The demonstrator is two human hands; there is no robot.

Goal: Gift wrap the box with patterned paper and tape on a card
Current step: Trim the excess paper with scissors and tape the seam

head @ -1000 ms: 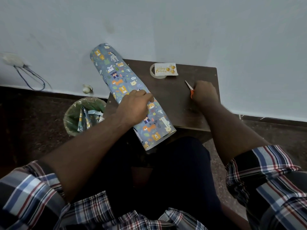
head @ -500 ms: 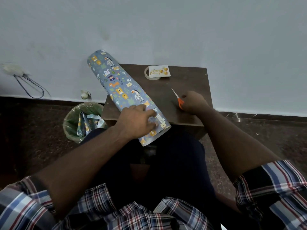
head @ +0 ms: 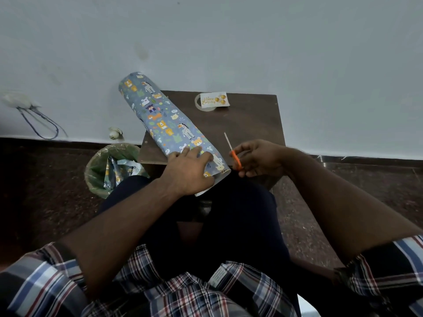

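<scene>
The roll of patterned paper [head: 164, 124], light and easily creased, lies diagonally across the bench's [head: 251, 124] left edge, pinned at its near end by the flat, open left hand [head: 190, 170], best held there while the right hand [head: 258, 159] pinches orange scissors [head: 233, 152].

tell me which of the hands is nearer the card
Right. The right hand, holding the scissors, is toward the table's near edge, below the card. The left hand rests on the paper roll, lower and further left.
</scene>
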